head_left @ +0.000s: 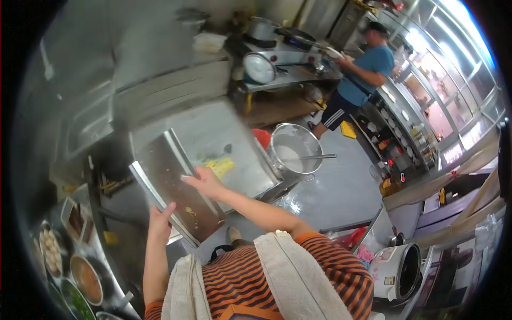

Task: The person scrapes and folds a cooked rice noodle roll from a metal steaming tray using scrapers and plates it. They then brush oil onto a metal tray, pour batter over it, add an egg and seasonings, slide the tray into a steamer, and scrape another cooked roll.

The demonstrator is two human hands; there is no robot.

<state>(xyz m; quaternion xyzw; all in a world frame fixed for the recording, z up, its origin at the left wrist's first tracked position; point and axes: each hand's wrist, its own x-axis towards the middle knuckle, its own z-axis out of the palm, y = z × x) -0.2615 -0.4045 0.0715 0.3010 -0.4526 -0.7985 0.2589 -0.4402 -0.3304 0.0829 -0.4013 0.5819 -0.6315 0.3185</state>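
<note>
- Metal and brown is the tray [169,178], which is held up in front of the body by both hands; it has two long silvery sides, a brown bottom, and small yellow bits on this bottom.
- Left hand [159,220] is closed on the nearer silvery side, with its thumb laid over the edge; the fingers underneath are hidden.
- Right hand [207,184] is closed on the opposite side of the same tray, with the thumb reaching toward its inside.
- Behind the tray there is a pale worktop [197,125]. From this view I cannot tell whether the tray touches it.
- On the worktop lies a flat yellow heap [220,166], just beyond the right hand, and a dark spot is near to it.
- Beside the worktop stands a big metal pot [282,133], with a long handle [320,157] leaning out over its rim; a red container [261,137] is between the two.
- Farther away, a co-worker [377,60] in a blue shirt stands near the stove [290,56] and holds something white, too small to name.
- At the lower left are several bowls: one has pale round pieces [50,249], one an orange-brown content [87,278], one green leaves [77,300].
- At the lower right stands a white cooker [388,269], its dark inside visible.
</note>
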